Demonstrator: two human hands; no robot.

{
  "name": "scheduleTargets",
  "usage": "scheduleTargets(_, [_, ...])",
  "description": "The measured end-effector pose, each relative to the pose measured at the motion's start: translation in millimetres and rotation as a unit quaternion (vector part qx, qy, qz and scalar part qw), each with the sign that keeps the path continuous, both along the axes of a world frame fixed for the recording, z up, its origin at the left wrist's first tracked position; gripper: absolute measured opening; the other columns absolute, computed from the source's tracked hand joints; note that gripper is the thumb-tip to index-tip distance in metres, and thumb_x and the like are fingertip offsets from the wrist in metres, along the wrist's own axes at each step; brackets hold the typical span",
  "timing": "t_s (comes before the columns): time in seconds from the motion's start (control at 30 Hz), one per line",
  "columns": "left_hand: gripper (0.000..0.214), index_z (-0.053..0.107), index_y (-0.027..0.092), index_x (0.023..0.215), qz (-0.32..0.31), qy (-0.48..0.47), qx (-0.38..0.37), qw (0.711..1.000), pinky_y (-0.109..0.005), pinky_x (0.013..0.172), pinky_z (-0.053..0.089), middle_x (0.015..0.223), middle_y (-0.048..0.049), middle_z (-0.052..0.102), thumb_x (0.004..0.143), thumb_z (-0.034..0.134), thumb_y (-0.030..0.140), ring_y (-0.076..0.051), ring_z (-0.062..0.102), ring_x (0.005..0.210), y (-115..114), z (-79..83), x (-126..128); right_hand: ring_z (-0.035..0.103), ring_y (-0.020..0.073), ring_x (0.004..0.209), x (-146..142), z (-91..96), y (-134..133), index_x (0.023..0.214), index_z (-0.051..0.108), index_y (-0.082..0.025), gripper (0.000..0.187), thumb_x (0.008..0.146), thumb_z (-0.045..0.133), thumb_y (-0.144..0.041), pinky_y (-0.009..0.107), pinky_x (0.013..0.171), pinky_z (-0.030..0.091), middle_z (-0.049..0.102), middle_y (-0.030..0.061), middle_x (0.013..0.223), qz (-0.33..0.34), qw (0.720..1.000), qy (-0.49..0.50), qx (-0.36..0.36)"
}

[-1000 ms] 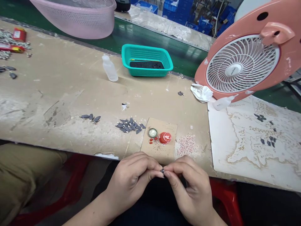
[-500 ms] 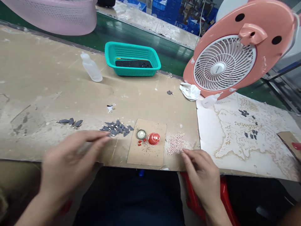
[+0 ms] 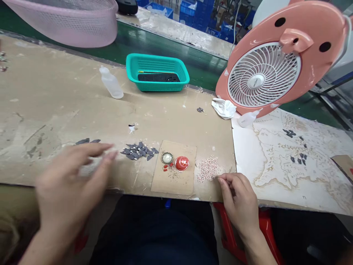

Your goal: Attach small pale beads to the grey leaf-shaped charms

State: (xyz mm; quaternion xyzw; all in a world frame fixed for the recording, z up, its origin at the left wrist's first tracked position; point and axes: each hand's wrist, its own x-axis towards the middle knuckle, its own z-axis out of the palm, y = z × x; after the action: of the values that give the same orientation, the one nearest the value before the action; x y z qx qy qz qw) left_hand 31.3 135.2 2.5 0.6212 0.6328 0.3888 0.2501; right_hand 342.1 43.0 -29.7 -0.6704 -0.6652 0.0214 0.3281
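The left hand [image 3: 74,180] is held open over the near edge of the table [image 3: 55,95], fingers spread and apart. It is blurred, so nothing can be made out in it. Its fingertips are nearest to a few dark leaf-shaped pieces [image 3: 87,141] laid apart at the left.

The right hand [image 3: 239,200] is rested at the near edge with the fingers curled in, the tips just beside a heap of tiny pink beads [image 3: 208,168]. Whether a bead is pinched cannot be told.

Between the hands a larger heap of dark pieces [image 3: 139,151] is seen, touching the left edge of a cardboard square [image 3: 173,184]. On that square a cap with white filling [image 3: 167,158] and a red cap [image 3: 182,163] are set side by side.

A further scatter of dark pieces [image 3: 299,158] is laid out on a stained white sheet [image 3: 248,154] at the right.

By the look of it, only a small share has been set apart. The bulk of the pieces and beads is heaped and untouched.
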Motion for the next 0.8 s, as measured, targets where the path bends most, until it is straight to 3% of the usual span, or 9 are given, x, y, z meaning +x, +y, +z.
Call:
scheduleTargets(0.03, [0.015, 0.069, 0.026, 0.106, -0.022, 0.017, 0.049, 0.998, -0.029, 0.089, 0.05, 0.106, 0.0071, 0.071, 0.091, 0.063, 0.026, -0.016, 0.065, 0.102, -8.3, 4.9, 14.1, 0.06, 0.0181, 0.083, -5.8, 4.5, -0.9, 0.097, 0.063, -0.019, 0.006, 0.098, 0.057, -0.017, 0.032, 0.072, 0.051, 0.064, 0.0036, 0.087, 0.015, 1.0, 0.008, 0.025])
scheduleTargets(0.07, [0.006, 0.072, 0.026, 0.092, -0.1, -0.008, 0.072, 0.992, -0.028, 0.084, 0.052, 0.095, 0.0067, 0.072, 0.087, 0.068, 0.026, -0.015, 0.066, 0.092, -16.2, 8.7, 27.7, 0.06, 0.0171, 0.083, -12.6, 9.8, -1.8, 0.098, 0.062, -0.019, 0.008, 0.097, 0.056, -0.013, 0.031, 0.073, 0.051, 0.063, 0.0033, 0.087, 0.034, 0.998, 0.016, 0.052])
scheduleTargets(0.13, [0.009, 0.074, 0.028, 0.094, -0.237, -0.103, -0.056, 0.964, -0.024, 0.074, 0.054, 0.09, 0.0048, 0.073, 0.089, 0.067, 0.026, -0.013, 0.067, 0.085, -28.9, 13.3, 51.7, 0.06, 0.0153, 0.081, -27.7, 21.3, -3.0, 0.1, 0.062, -0.018, 0.013, 0.095, 0.057, -0.007, 0.029, 0.073, 0.051, 0.063, 0.0028, 0.087, 0.08, 0.991, 0.036, 0.101])
scheduleTargets(0.2, [0.01, 0.075, 0.026, 0.094, -0.299, -0.182, -0.167, 0.922, -0.024, 0.07, 0.053, 0.089, 0.0024, 0.074, 0.091, 0.066, 0.03, -0.014, 0.067, 0.081, -36.5, 15.4, 68.9, 0.059, 0.0141, 0.078, -41.8, 31.1, -3.4, 0.102, 0.063, -0.016, 0.018, 0.093, 0.058, -0.002, 0.027, 0.069, 0.051, 0.062, 0.0025, 0.087, 0.124, 0.983, 0.057, 0.124])
scheduleTargets(0.3, [0.017, 0.075, 0.021, 0.087, -0.313, -0.251, -0.239, 0.884, -0.025, 0.068, 0.05, 0.082, 0.0001, 0.073, 0.091, 0.066, 0.035, -0.014, 0.064, 0.075, -40.0, 16.7, 79.7, 0.058, 0.0141, 0.076, -55.4, 38.1, -2.0, 0.103, 0.064, -0.015, 0.018, 0.092, 0.058, -0.001, 0.027, 0.066, 0.05, 0.062, 0.0033, 0.087, 0.167, 0.975, 0.075, 0.129])
scheduleTargets(0.43, [0.02, 0.073, 0.019, 0.08, -0.296, -0.277, -0.247, 0.88, -0.025, 0.067, 0.048, 0.076, -0.0005, 0.071, 0.091, 0.066, 0.034, -0.014, 0.061, 0.071, -40.9, 16.3, 76.2, 0.057, 0.0143, 0.075, -62.0, 37.0, 2.2, 0.102, 0.065, -0.014, 0.019, 0.091, 0.059, 0.0, 0.027, 0.064, 0.051, 0.062, 0.0046, 0.086, 0.193, 0.97, 0.084, 0.119])
scheduleTargets(0.57, [0.019, 0.069, 0.018, 0.081, -0.294, -0.242, -0.173, 0.908, -0.024, 0.066, 0.048, 0.075, 0.0001, 0.067, 0.095, 0.061, 0.029, -0.013, 0.06, 0.07, -42.9, 12.6, 69.9, 0.06, 0.0131, 0.077, -67.2, 36.6, 4.4, 0.104, 0.065, -0.016, 0.021, 0.09, 0.06, -0.001, 0.025, 0.067, 0.052, 0.064, 0.0034, 0.087, 0.188, 0.97, 0.127, 0.088])
scheduleTargets(0.67, [0.012, 0.067, 0.017, 0.085, -0.297, -0.187, -0.032, 0.936, -0.023, 0.069, 0.049, 0.079, -0.0002, 0.067, 0.095, 0.06, 0.017, -0.012, 0.062, 0.074, -42.7, 8.0, 67.6, 0.063, 0.0119, 0.078, -72.9, 37.4, 3.7, 0.101, 0.066, -0.02, 0.017, 0.092, 0.061, -0.008, 0.021, 0.068, 0.054, 0.065, 0.0013, 0.087, 0.151, 0.965, 0.215, 0.019])
scheduleTargets(0.8, [0.009, 0.064, 0.014, 0.091, -0.296, -0.092, 0.17, 0.935, -0.026, 0.072, 0.052, 0.084, -0.0035, 0.07, 0.091, 0.06, 0.006, -0.014, 0.063, 0.076, -40.6, 0.2, 65.5, 0.065, 0.0117, 0.075, -80.5, 35.0, 3.4, 0.091, 0.069, -0.025, 0.005, 0.093, 0.065, -0.023, 0.02, 0.066, 0.053, 0.066, -0.0011, 0.083, 0.088, 0.916, 0.378, -0.105])
